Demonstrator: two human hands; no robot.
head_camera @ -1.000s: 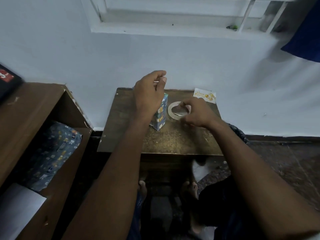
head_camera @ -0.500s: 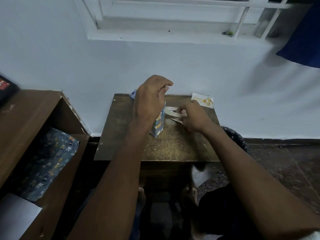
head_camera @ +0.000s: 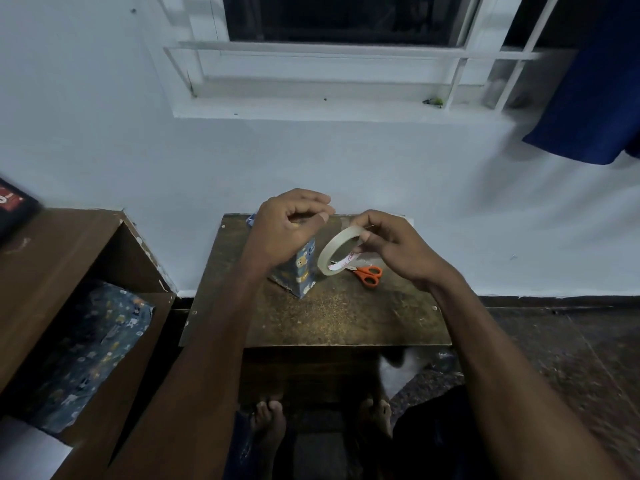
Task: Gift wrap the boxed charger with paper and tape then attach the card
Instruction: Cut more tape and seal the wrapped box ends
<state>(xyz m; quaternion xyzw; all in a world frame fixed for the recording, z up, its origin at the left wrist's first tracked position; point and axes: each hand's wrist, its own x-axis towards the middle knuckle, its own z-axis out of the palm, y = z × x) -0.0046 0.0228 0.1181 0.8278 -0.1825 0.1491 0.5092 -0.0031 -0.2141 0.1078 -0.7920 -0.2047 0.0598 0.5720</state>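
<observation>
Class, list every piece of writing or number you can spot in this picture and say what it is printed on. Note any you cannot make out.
Tape roll, inner core: red printing, too blurred to read.
Dark object on the shelf at far left: white marks on a red patch, too blurred to read.
Wrapped box: cartoon pictures only, no readable words.
Scissors: no writing visible.
</observation>
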